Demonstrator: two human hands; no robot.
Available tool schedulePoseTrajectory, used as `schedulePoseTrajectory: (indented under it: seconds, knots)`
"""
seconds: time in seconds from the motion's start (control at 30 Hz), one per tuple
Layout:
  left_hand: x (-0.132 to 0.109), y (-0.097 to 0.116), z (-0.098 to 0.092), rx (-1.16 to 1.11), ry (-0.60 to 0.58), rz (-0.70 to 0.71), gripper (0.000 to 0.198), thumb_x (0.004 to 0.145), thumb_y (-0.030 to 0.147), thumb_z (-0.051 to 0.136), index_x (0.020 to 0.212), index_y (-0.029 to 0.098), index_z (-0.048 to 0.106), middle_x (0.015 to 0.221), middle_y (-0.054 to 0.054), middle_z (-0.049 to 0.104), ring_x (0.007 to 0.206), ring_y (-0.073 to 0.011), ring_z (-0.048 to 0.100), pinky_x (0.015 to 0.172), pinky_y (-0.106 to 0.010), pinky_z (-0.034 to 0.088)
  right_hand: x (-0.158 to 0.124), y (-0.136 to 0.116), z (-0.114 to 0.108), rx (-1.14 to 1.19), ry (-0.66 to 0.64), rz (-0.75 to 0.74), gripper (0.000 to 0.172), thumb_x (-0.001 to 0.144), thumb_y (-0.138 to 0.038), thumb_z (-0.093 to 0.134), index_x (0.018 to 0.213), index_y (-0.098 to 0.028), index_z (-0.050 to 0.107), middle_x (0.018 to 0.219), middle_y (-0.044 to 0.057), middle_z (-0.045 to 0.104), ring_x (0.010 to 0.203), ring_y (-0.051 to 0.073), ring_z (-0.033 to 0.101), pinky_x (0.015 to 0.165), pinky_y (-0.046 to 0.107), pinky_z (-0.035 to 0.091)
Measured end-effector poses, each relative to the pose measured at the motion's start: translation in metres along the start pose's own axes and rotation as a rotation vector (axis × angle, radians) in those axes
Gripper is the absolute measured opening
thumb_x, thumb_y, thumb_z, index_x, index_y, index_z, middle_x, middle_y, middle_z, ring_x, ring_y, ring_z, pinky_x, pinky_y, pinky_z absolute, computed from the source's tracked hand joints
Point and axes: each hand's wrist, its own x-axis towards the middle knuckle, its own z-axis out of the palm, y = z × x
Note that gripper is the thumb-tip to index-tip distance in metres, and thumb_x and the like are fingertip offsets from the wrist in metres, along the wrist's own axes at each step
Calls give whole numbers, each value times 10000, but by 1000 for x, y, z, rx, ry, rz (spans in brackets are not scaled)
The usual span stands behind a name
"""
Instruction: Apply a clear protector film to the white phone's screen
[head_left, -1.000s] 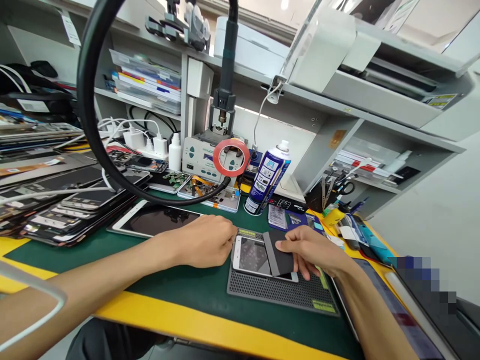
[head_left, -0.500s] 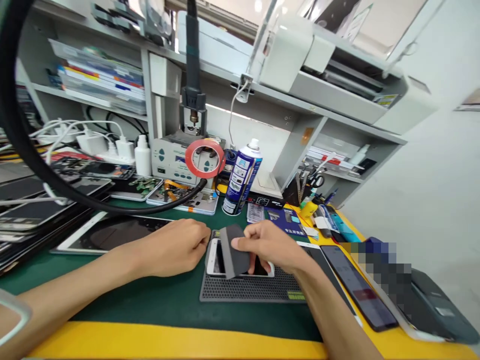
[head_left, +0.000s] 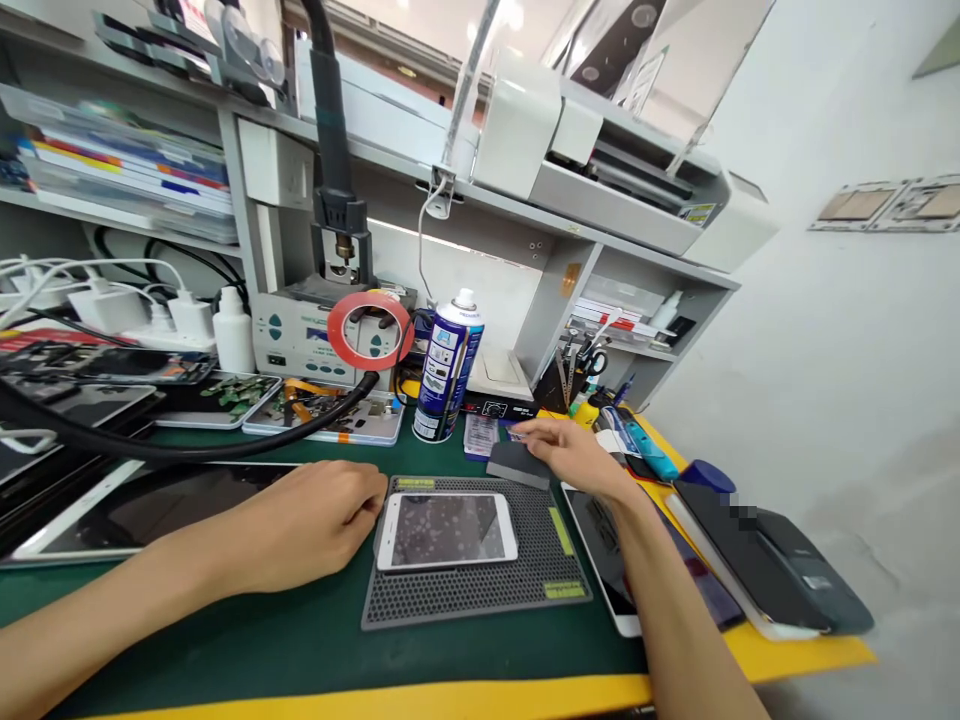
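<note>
1. Nearest, at 6 o'clock from the white phone [head_left: 450, 530], runs the yellow border [head_left: 450, 697] of the green worktop [head_left: 300, 640].
2. The phone lies flat, screen up, the glass mottled with pale marks. Under it is a dark grey honeycomb-patterned mat [head_left: 420, 608]. Its yellow-green labels [head_left: 564, 590] sit towards 11, 3 and 4 o'clock; their dark lettering is too small to read.
3. At 3 o'clock, a white-edged device [head_left: 604, 550] lies partly hidden by the right forearm.
4. At 9 o'clock, the left hand [head_left: 315, 525] is curled into a loose fist just beside the phone's end; what its hidden fingertips touch cannot be told.
5. At 2 o'clock, the right hand [head_left: 574, 455] is half open over one end of a dark grey card [head_left: 517, 465]; whether it grips or merely rests there cannot be told.
6. Past 12, a printed packet [head_left: 480, 435] carries fine lines of illegible text.
7. At 12, a blue-and-white spray can [head_left: 450, 370] stands upright, pictograms stacked down its label, its wording unreadable.
8. Around 11, a grey control unit [head_left: 300, 345] shows blurred green print behind a red tape roll [head_left: 337, 340].
9. Farthest, at 1, a white machine [head_left: 517, 120] on the shelf bears a yellow-green sticker [head_left: 697, 213].
</note>
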Motion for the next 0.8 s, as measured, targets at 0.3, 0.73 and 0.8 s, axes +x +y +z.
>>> schedulePoseTrajectory:
  seconds: [0.3, 0.73, 0.8]
  knots:
    - [2, -4, 2, -54, -26, 12, 283, 987, 316, 378, 772, 254, 551, 832, -51, 657, 660, -221, 570, 588, -334, 371, 8, 32, -36, -143, 488, 243, 270, 997, -310, 583, 1200, -147, 650, 1030, 69, 711, 866, 193, 685, 747, 335, 562]
    - [1, -2, 3, -45, 13, 29, 290, 972, 317, 375, 756, 247, 555, 811, -59, 658, 646, -224, 571, 584, -343, 372, 17, 75, -45, -480, 213, 571, 289, 994, -349, 640, 1230, -183, 639, 1232, 91, 651, 1021, 221, 667, 868, 414, 579]
    - [1, -3, 4, -34, 45, 38, 285, 962, 307, 384, 746, 244, 558, 802, -62, 658, 638, -223, 568, 579, -346, 369, 19, 81, -43, -512, 225, 539, 311, 991, -350, 644, 1248, -175, 629, 1238, 94, 646, 1024, 226, 667, 865, 422, 581]
